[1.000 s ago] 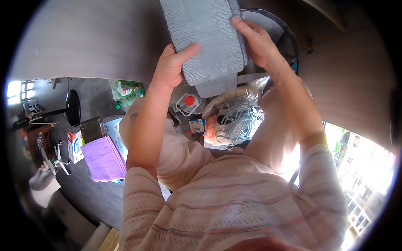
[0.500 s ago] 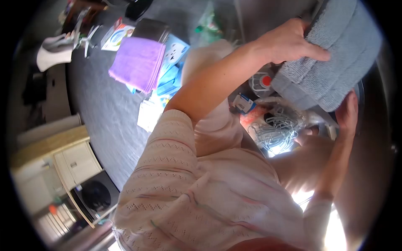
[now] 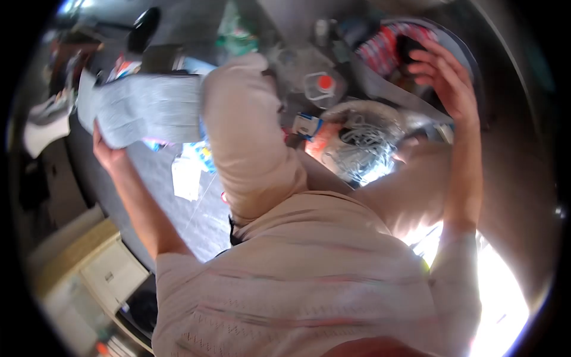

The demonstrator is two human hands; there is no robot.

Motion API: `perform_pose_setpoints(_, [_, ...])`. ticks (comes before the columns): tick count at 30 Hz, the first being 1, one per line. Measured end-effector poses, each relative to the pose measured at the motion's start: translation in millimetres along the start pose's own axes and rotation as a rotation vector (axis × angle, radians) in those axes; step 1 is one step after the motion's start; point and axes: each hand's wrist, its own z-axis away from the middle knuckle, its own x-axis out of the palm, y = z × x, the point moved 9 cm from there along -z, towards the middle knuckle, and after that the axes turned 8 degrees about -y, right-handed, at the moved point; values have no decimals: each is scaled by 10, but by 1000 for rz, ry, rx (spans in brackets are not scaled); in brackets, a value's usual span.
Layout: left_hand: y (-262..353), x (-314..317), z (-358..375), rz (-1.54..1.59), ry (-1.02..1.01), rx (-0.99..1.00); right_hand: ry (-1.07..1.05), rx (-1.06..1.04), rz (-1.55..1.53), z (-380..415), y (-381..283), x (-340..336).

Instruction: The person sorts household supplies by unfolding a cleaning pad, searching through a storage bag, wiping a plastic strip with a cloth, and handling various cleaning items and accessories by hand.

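A folded grey-blue towel (image 3: 148, 107) is held out at the left, partly smeared by motion. Gripping its lower left edge is my left hand (image 3: 108, 152), most of its fingers hidden by the cloth. The towel covers most of what lies behind it, with a sliver of purple below. My right hand (image 3: 443, 80) is raised at the upper right, fingers apart and holding nothing. Just behind that hand, a round dark container (image 3: 470, 56) holds a red-and-white checked cloth (image 3: 379, 52).
Between my legs sit a clear bag with grey cords (image 3: 363, 143), a small blue-and-white box (image 3: 307, 125) and a clear jug with a red cap (image 3: 325, 82). A green plastic bag (image 3: 235, 35) lies beyond my knee. Cream cabinet (image 3: 113, 276) at lower left.
The grey-blue towel has moved from the upper right to the left with my left hand. My right hand has come off it and opened. The purple towels are now mostly covered.
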Motion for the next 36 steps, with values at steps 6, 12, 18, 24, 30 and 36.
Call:
perform_pose_setpoints(6, [-233, -1588, -1749, -33, 0, -89, 257, 184, 149, 116, 305, -616])
perform_pose_setpoints(12, [-319, -1367, -1185, -1581, 574, -209, 238, 442, 801, -165, 781, -1154])
perform_pose_setpoints(18, [-1192, 628, -663, -1237, -498, -133, 81, 258, 1847, -528, 1205, -1189])
perform_pose_setpoints(24, [-1762, 2874, 624, -1074, -1139, -16, 29, 668, 1622, -408, 1782, -1961])
perform_pose_setpoints(30, [-3560, 4506, 2026, -1235, -1739, 143, -242, 584, 1187, 149, 2008, -1705])
perform_pose_setpoints(36, [-5641, 4663, 1688, -1375, -1408, -178, -249, 593, 1035, 332, 1998, -1591])
